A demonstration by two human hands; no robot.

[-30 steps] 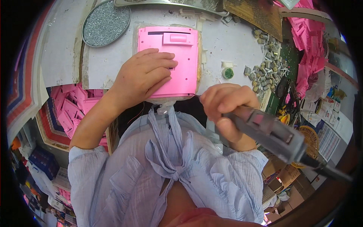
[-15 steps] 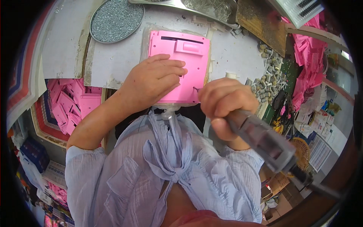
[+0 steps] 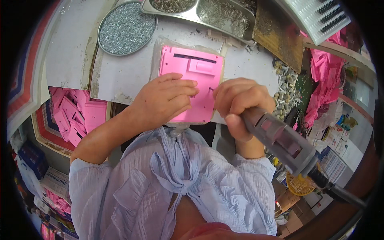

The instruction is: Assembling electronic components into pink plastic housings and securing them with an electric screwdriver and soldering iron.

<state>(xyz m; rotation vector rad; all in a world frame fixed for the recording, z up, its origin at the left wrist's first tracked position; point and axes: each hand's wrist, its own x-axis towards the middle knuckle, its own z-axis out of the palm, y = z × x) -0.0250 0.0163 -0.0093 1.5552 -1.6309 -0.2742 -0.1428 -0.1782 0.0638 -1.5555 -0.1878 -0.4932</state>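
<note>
A flat pink plastic panel (image 3: 194,105) with a long dark slot, a raised block and small holes lies before me on clear plastic film (image 3: 158,51). My left hand (image 3: 167,95) rests on its left side, fingers stretched flat across it, gripping nothing. The fingers of my right hand (image 3: 245,105) are wrapped round a grey electric screwdriver (image 3: 285,141) with a black cable at its back end. The thin dark tip of the screwdriver is at the panel's right edge, by a hole; whether a screw is under it I cannot tell.
A round metal dish (image 3: 127,29) of small screws and a steel tray (image 3: 192,15) with more small parts stand at the back. Small metal pieces (image 3: 285,82) are piled at right. Pink parts (image 3: 74,116) fill a box at left; more hang in a heap (image 3: 326,74) at far right.
The screwdriver tip has moved up the panel's right side, from near the lower corner to a higher hole. My left hand stays on the panel. The whole view has shifted slightly.
</note>
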